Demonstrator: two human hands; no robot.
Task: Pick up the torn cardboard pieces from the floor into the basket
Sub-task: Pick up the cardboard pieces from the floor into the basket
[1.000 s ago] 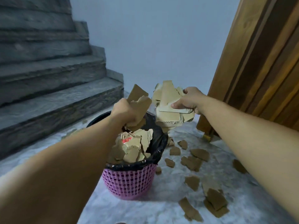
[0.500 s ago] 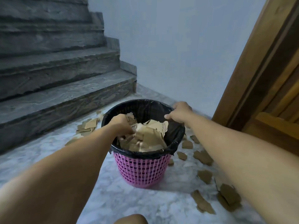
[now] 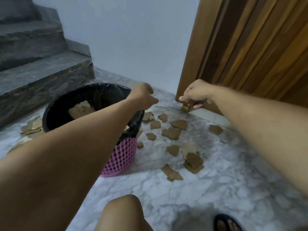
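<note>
Now that both hands have let go of the bundles they carried half a second ago, the load sits inside the pink plastic mesh basket with its black bin liner (image 3: 123, 157), where tan pieces (image 3: 81, 110) show against the liner at the far side. The left hand (image 3: 144, 95) has come out past the basket's right rim, fingers loosely curled and holding nothing, while the right hand (image 3: 194, 95) hangs near the foot of the brown wooden door (image 3: 250, 47), also empty as far as the view shows, its fingers relaxed. That drop looks complete, so the next reach is probably toward the torn brown cardboard pieces (image 3: 173, 132) scattered on the floor to the right of the basket, with a stacked cluster (image 3: 193, 161) nearer the camera and a further heap (image 3: 31, 127) left of the basket by the grey stone steps (image 3: 41, 75). Much of the job therefore remains. Underfoot is white-grey veined marble floor (image 3: 225, 172), smooth and likely slippery under flat scraps; a pale blue wall (image 3: 133, 39) closes the far side, and a bare knee (image 3: 123, 212) and a dark sandal (image 3: 226, 222) sit at the near edge.
</note>
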